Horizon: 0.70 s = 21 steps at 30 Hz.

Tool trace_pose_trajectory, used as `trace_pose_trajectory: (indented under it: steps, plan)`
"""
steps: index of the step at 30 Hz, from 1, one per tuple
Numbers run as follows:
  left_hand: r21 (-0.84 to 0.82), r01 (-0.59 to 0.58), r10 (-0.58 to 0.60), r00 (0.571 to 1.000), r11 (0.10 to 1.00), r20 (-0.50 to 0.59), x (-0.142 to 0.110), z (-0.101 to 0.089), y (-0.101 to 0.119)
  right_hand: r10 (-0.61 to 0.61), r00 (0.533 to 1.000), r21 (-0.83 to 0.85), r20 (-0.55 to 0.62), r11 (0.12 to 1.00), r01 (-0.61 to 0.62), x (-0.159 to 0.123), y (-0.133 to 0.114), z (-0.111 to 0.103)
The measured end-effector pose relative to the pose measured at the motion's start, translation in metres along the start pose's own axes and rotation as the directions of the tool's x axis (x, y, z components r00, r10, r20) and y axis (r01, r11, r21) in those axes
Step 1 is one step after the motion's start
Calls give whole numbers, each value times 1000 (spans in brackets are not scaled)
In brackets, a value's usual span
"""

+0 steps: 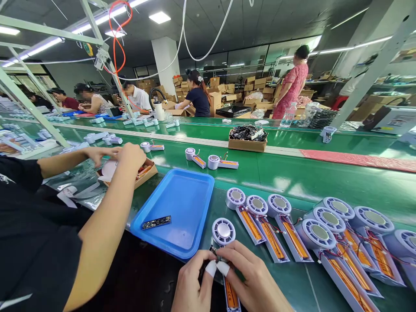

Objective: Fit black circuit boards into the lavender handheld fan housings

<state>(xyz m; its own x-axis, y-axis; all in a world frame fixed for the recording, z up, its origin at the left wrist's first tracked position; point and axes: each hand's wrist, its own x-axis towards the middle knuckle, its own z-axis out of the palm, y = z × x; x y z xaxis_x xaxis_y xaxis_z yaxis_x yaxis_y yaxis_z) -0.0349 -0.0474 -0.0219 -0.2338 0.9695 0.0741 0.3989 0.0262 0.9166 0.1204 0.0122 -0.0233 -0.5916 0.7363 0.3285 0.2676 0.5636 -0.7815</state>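
Observation:
My left hand (196,279) and my right hand (251,275) meet low in the middle of the view, fingers closed and thumbtips covered in white. Pinched between them is a small dark circuit board (212,249), mostly hidden by the fingers. Just beneath lies a lilac handheld fan (223,231), its round head away from me and its open handle, with an orange battery (230,296), running under my hands. Left of it, a blue tray (182,195) carries one black circuit board (156,222).
Several open fans (279,206) with orange batteries and thin wires lie in rows to the right. A co-worker's arm (107,216) reaches over a cardboard box (147,175) on the left. Across the green belt (286,169) stands a box of black boards (247,145).

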Motion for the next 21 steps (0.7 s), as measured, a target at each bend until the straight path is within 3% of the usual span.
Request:
trace_pose_trajectory:
  steps: [10, 15, 21]
  plan:
    - [-22, 19, -20, 999, 1000, -46, -2, 4, -4, 33, 999, -52, -20, 998, -34, 4, -4, -1]
    - [-135, 148, -158, 985, 980, -69, -6, 8, -6, -46, 996, -231, -78, 972, 27, 5, -1, 0]
    - [-160, 176, -187, 981, 971, -59, -6, 10, -3, -79, 996, -372, -35, 926, 60, 7, -4, -1]
